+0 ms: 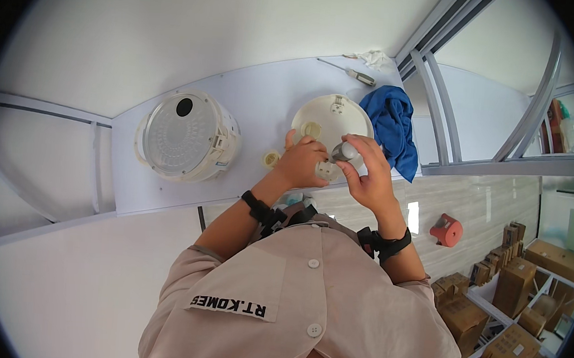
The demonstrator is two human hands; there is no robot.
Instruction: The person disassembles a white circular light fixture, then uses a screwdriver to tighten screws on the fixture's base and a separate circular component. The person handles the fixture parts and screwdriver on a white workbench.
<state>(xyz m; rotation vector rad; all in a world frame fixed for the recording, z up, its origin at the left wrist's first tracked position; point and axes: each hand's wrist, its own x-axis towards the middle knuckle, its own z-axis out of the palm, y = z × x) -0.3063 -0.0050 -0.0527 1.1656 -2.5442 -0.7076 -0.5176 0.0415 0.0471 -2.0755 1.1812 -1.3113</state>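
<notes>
A round white lid-like part (354, 120) lies on the white table, with metal fittings at its far and near edges. My left hand (303, 161) is on its near-left side, fingers curled against it near the near fitting (325, 171). In my right hand (369, 175), thumb and fingers close round a grey handle-like piece (346, 151) with a pale rounded end. It is seen almost end on, over the near part of the lid, and its lower end is hidden. A yellowish ring (311, 129) rests on the lid, and another yellowish ring (271, 159) lies beside my left hand.
To the left stands a white round container (183, 135) with a clear ribbed top. A screwdriver (357, 75) lies at the back, near a crumpled white cloth (374, 59). Blue cloth (390, 130) is bunched right of the lid. A red stool (447, 230) and cardboard boxes (515, 288) stand beyond.
</notes>
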